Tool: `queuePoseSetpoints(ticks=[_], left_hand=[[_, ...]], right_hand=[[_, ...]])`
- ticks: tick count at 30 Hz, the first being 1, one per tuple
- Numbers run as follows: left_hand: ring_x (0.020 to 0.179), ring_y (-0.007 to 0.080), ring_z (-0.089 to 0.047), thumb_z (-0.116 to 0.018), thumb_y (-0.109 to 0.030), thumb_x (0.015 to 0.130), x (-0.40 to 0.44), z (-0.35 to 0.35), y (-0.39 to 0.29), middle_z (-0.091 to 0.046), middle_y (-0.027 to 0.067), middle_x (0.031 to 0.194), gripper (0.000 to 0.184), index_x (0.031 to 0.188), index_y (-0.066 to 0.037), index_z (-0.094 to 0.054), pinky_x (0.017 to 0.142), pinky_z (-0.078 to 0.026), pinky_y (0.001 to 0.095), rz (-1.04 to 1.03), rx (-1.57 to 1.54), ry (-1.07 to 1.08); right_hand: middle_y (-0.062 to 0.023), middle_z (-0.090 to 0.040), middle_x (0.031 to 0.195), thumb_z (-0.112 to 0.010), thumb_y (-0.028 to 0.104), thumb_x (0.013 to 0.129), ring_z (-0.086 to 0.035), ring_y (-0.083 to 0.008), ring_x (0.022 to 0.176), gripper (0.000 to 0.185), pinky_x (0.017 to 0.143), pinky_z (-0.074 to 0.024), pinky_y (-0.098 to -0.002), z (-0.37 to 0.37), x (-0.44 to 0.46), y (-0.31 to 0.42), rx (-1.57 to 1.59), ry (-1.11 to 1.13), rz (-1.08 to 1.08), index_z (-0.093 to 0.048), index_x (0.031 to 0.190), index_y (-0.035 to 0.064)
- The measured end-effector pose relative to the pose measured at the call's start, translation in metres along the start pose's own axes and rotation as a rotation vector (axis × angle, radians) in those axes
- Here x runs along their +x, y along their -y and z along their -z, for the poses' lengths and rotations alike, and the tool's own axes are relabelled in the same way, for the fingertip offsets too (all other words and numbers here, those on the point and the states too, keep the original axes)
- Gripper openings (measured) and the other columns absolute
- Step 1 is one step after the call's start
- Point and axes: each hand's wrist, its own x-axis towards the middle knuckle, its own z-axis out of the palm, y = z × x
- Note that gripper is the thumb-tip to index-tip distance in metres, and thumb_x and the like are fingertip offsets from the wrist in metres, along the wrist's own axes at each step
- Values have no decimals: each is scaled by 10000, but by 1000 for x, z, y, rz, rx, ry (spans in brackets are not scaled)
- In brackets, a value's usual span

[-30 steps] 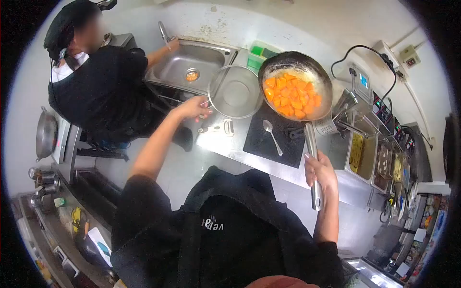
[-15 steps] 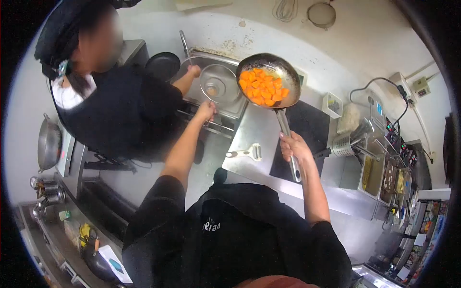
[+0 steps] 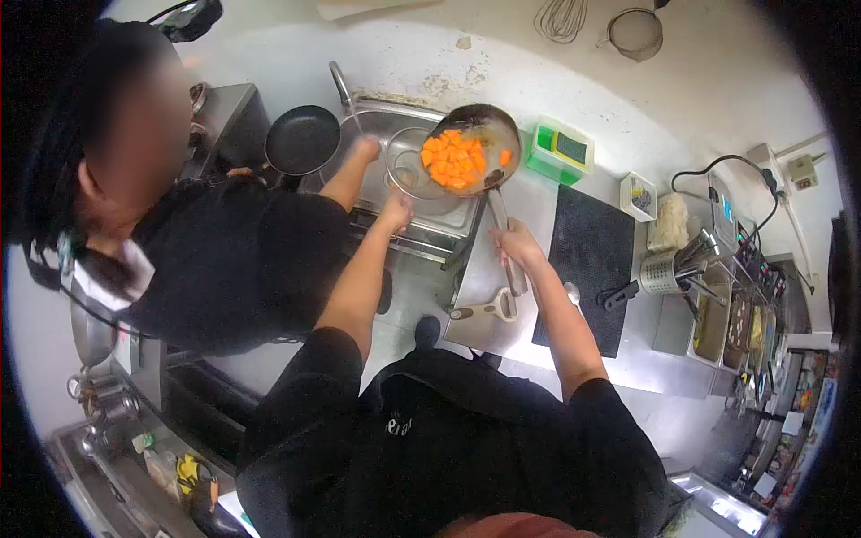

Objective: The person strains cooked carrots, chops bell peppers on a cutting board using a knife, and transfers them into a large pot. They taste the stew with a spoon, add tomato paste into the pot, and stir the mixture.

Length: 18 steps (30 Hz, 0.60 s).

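Observation:
My right hand (image 3: 513,240) is closed round the metal handle of a frying pan (image 3: 499,134). Orange chunks (image 3: 453,160) lie in the pan, gathered toward its left side. In my left hand (image 3: 395,212) is the handle of a round mesh strainer (image 3: 395,169), its bowl over the sink (image 3: 457,213). The pan's left part overlaps the strainer from above and hides some of it. A co-worker's hand (image 3: 366,149) is by the faucet (image 3: 340,82), above and left of the strainer.
A co-worker (image 3: 260,255) stands at the left near a black pan (image 3: 303,141). On the counter are a peeler (image 3: 487,309), a black mat (image 3: 587,260), a spoon (image 3: 572,293), a green container (image 3: 560,151) and a utensil holder (image 3: 661,272). Food trays (image 3: 710,325) stand at the right.
The frying pan and strainer have moved left to the sink. The orange chunks have shifted toward the pan's left side. The co-worker has come closer, and a black pan shows beside the sink.

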Motion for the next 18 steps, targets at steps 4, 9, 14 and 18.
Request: queuePoseSetpoints(ticks=[4,9,14,18], left_hand=[[421,127,-422,-448,-46,895,15,-5,5,-523,54,690,98,977,-94,-424,348,-369,294,19,-56,32],[426,124,-419,-457,-71,911,34,-9,17,-512,43,683,63,966,-95,-437,349,-351,298,55,-125,57],[429,119,-413,-458,-132,948,29,-17,18,-489,21,662,34,937,-103,-445,354,-344,288,118,-186,26],[398,130,-409,-420,-149,963,27,-22,16,-484,47,665,108,998,-54,-458,318,-327,295,86,-273,26]], right_hand=[[-71,-485,601,-565,121,861,-482,-171,387,199,327,-407,-330,-9,22,3,-213,-126,29,-427,901,-16],[-159,-549,627,-560,90,829,-565,-255,442,227,377,-455,-384,-14,41,7,-562,-239,80,-438,930,-73],[-287,-619,751,-520,123,820,-651,-395,668,262,621,-519,-469,-20,54,0,-846,-395,216,-477,996,-66],[-340,-613,848,-505,117,826,-611,-477,866,341,773,-487,-523,-22,49,6,-963,-404,198,-452,1094,-88]])
